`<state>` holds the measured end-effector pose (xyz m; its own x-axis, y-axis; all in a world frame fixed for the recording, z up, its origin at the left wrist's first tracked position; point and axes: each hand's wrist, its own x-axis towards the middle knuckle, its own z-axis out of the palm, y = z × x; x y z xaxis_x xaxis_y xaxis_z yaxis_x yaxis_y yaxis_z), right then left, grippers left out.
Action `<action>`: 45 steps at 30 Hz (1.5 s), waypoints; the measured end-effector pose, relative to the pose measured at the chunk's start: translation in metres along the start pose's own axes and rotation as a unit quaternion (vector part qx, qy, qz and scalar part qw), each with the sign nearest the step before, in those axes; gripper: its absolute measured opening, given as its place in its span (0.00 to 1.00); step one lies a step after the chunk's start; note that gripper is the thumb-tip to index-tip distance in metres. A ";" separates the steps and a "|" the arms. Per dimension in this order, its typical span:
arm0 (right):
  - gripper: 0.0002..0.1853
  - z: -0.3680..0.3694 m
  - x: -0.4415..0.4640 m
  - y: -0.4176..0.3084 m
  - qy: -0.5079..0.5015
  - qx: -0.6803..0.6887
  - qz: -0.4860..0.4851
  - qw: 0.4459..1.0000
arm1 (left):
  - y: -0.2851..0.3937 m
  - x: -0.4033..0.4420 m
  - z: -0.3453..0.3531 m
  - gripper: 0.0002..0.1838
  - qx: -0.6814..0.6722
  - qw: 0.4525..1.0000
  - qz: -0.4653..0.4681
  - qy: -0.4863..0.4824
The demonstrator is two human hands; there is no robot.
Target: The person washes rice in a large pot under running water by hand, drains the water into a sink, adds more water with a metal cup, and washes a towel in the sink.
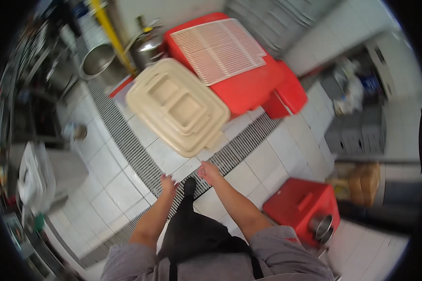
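Observation:
My left hand (169,182) hangs in front of me over the dark floor grate, its fingers loosely apart and nothing seen in it. Close by on the right, my right hand (208,173) has its fingers bent but apart, also with nothing visible in it. Neither hand touches anything. Just beyond both hands stands a bin with a closed beige lid (206,105). Behind it is a large red container (248,89), and a white wire rack (220,49) lies flat on its top.
Drain grating (239,150) crosses the white tiled floor. To my right sits a red box (302,206) with metal cups at its side. A steel pot (103,63) and a yellow pole (110,30) stand at the far left. Grey crates (356,133) line the right side.

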<state>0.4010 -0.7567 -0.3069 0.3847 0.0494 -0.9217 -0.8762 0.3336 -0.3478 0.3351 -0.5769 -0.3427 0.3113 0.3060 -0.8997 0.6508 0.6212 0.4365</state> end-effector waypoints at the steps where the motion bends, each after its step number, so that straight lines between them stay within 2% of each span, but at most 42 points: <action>1: 0.21 -0.020 -0.016 0.003 0.019 0.036 -0.014 0.999 | 0.000 -0.009 -0.011 0.27 0.030 0.999 -0.024 0.025; 3: 0.20 -0.070 -0.054 0.008 0.002 -0.019 -0.042 0.999 | -0.007 -0.002 -0.027 0.26 0.071 0.997 -0.023 0.024; 4: 0.20 -0.105 -0.073 0.009 0.039 0.036 -0.064 0.997 | -0.007 0.007 -0.026 0.23 0.104 0.994 -0.018 0.027; 6: 0.17 -0.192 -0.127 0.021 0.132 -0.003 -0.122 0.984 | 0.003 0.000 -0.006 0.24 0.154 0.988 0.005 -0.009; 7: 0.16 -0.242 -0.151 0.034 0.206 0.017 -0.174 0.963 | 0.008 0.029 -0.004 0.30 0.206 0.971 -0.011 -0.123; 8: 0.14 -0.296 -0.174 0.054 0.283 0.033 -0.217 0.934 | 0.017 0.017 0.019 0.30 0.253 0.959 -0.010 -0.124; 10: 0.10 -0.377 -0.266 0.089 0.430 0.083 -0.372 0.818 | 0.023 0.006 0.064 0.29 0.357 0.920 0.020 -0.162; 11: 0.09 -0.429 -0.299 0.123 0.612 -0.099 -0.419 0.663 | 0.022 0.015 0.085 0.29 0.412 0.893 0.028 -0.181; 12: 0.09 -0.439 -0.365 0.136 0.608 0.081 -0.411 0.675 | 0.022 0.007 0.107 0.27 0.461 0.864 0.039 -0.201; 13: 0.10 -0.474 -0.407 0.172 0.627 0.121 -0.412 0.650 | 0.014 -0.010 0.129 0.25 0.498 0.841 0.070 -0.196; 14: 0.11 -0.495 -0.459 0.196 0.666 0.141 -0.353 0.641 | 0.003 -0.025 0.146 0.24 0.529 0.822 0.103 -0.187; 15: 0.11 -0.520 -0.496 0.230 0.678 0.203 -0.346 0.616 | -0.011 -0.039 0.165 0.24 0.542 0.810 0.110 -0.196; 17: 0.10 -0.548 -0.553 0.305 0.767 0.224 -0.244 0.550 | -0.033 -0.056 0.194 0.23 0.575 0.774 0.108 -0.243; 18: 0.09 -0.570 -0.573 0.348 0.790 0.222 -0.199 0.535 | -0.051 -0.068 0.204 0.23 0.584 0.763 0.114 -0.251; 21: 0.09 -0.622 -0.613 0.458 0.788 0.348 -0.108 0.497 | -0.117 -0.116 0.217 0.23 0.611 0.713 0.165 -0.303; 22: 0.09 -0.648 -0.618 0.497 0.784 0.373 -0.089 0.489 | -0.138 -0.130 0.213 0.23 0.615 0.708 0.170 -0.304; 24: 0.07 -0.679 -0.640 0.540 0.776 0.396 -0.047 0.489 | -0.168 -0.151 0.203 0.23 0.670 0.642 0.162 -0.336; 25: 0.07 -0.703 -0.652 0.563 0.775 0.401 -0.045 0.487 | -0.190 -0.168 0.203 0.23 0.672 0.638 0.165 -0.336; 27: 0.07 -0.742 -0.674 0.602 0.756 0.388 -0.008 0.527 | -0.224 -0.229 0.191 0.23 0.768 0.579 0.131 -0.240; 28: 0.07 -0.763 -0.680 0.618 0.751 0.392 -0.002 0.531 | -0.236 -0.210 0.193 0.23 0.773 0.575 0.133 -0.232; 30: 0.07 -0.800 -0.702 0.624 0.758 0.107 0.156 0.625 | -0.247 -0.182 0.196 0.23 0.782 0.552 0.105 -0.270; 31: 0.08 -0.813 -0.714 0.619 0.728 -0.046 0.223 0.647 | -0.265 -0.244 0.205 0.23 0.781 0.552 0.105 -0.272; 32: 0.09 -0.824 -0.725 0.614 0.679 -0.201 0.280 0.649 | -0.282 -0.263 0.212 0.23 0.784 0.542 0.123 -0.278; 33: 0.09 -0.831 -0.735 0.600 0.675 -0.202 0.277 0.654 | -0.294 -0.275 0.219 0.23 0.784 0.532 0.140 -0.287; 34: 0.11 -0.837 -0.743 0.577 0.669 -0.299 0.254 0.632 | -0.309 -0.291 0.225 0.23 0.784 0.534 0.142 -0.282; 35: 0.12 -0.848 -0.746 0.564 0.659 -0.391 0.227 0.601 | -0.323 -0.308 0.233 0.22 0.793 0.513 0.163 -0.286; 36: 0.12 -0.865 -0.743 0.563 0.661 -0.391 0.223 0.601 | -0.339 -0.322 0.241 0.22 0.800 0.492 0.184 -0.290; 38: 0.15 -0.899 -0.730 0.566 0.566 -0.381 0.326 0.655 | -0.371 -0.341 0.252 0.22 0.798 0.477 0.188 -0.319; 40: 0.18 -0.920 -0.720 0.567 0.575 -0.376 0.325 0.649 | -0.410 -0.370 0.259 0.22 0.783 0.455 0.185 -0.381; 41: 0.19 -0.926 -0.717 0.558 0.618 -0.260 0.344 0.658 | -0.433 -0.390 0.257 0.22 0.770 0.451 0.180 -0.415; 42: 0.21 -0.931 -0.716 0.551 0.650 -0.139 0.357 0.656 | -0.457 -0.407 0.254 0.21 0.773 0.419 0.193 -0.435; 43: 0.22 -0.937 -0.719 0.547 0.699 -0.004 0.306 0.647 | -0.480 -0.428 0.251 0.21 0.772 0.396 0.189 -0.459; 44: 0.22 -0.951 -0.718 0.562 0.699 0.000 0.306 0.647 | -0.502 -0.439 0.245 0.20 0.753 0.386 0.170 -0.504; 45: 0.21 -0.970 -0.714 0.593 0.775 0.151 0.154 0.594 | -0.521 -0.447 0.238 0.20 0.734 0.372 0.150 -0.548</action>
<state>-0.6745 -1.5071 -0.0218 -0.7146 -0.6964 -0.0661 -0.6538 0.6986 -0.2908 0.0217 -1.2089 -0.1692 0.0954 -0.7747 -0.6251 -0.1005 -0.6323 0.7682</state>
